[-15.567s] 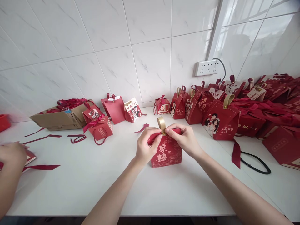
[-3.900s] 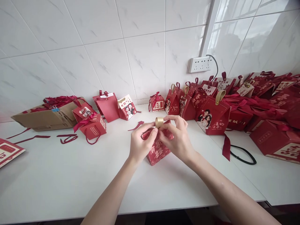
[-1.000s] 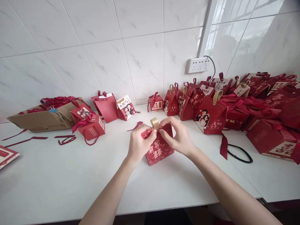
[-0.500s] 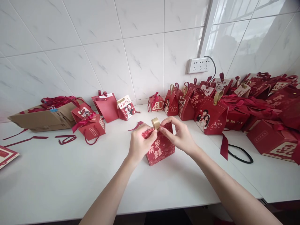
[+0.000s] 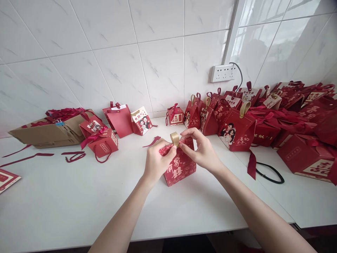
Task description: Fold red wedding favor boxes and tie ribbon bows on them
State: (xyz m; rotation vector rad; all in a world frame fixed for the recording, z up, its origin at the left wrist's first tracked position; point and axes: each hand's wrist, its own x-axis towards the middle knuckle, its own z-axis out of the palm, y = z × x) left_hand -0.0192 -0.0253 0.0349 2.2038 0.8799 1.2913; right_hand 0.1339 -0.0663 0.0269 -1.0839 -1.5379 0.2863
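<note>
A red gift box (image 5: 181,168) with pale characters stands upright on the white table (image 5: 110,207), between my hands. From its top edge rises a loop of gold ribbon (image 5: 174,138). My left hand (image 5: 158,160) pinches the upper left edge of the box, its thumb at the foot of the loop. On the other side, my right hand (image 5: 201,151) pinches the top of the box near the ribbon's base. Its index finger arches above the edge. What lies right between the fingertips is partly hidden.
Several finished-looking red boxes (image 5: 237,130) crowd the right side. At the left, a cardboard box (image 5: 58,135) holds dark red ribbons, with a small red box (image 5: 105,142) beside it. A black loop (image 5: 271,174) lies at right. A power strip (image 5: 223,73) is on the tiled wall.
My right index finger has shifted very slightly up and left above the box's top edge. Both hands keep their hold, and the box stays in place.
</note>
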